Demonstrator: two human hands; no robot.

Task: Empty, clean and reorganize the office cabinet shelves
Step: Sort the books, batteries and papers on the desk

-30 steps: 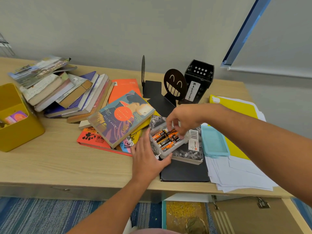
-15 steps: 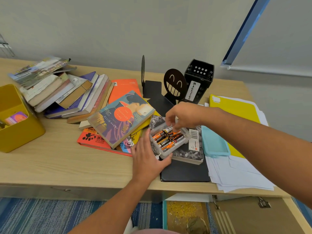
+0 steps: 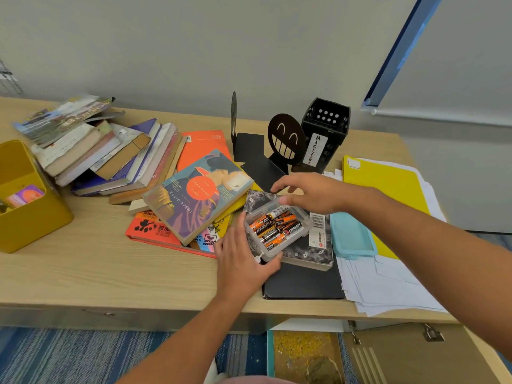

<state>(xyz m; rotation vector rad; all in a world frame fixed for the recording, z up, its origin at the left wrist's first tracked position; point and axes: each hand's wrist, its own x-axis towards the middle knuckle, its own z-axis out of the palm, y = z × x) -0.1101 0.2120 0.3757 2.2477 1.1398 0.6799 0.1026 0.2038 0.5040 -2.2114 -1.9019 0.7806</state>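
Clear plastic case, lid off, packed with orange-black batteries, sits atop marbled notebook on black folder, near desk front edge. Left hand braces case's near-left corner, fingers flat and relaxed, thumb along front edge. Right hand hovers just above far rim, fingers spread, holding nothing. Tumbled books, novel crowd left; smiley bookend, magazine bin behind; teal lid, yellow folder right. Versus 0.5 s ago: right hand lifted off batteries, fingers uncurled.
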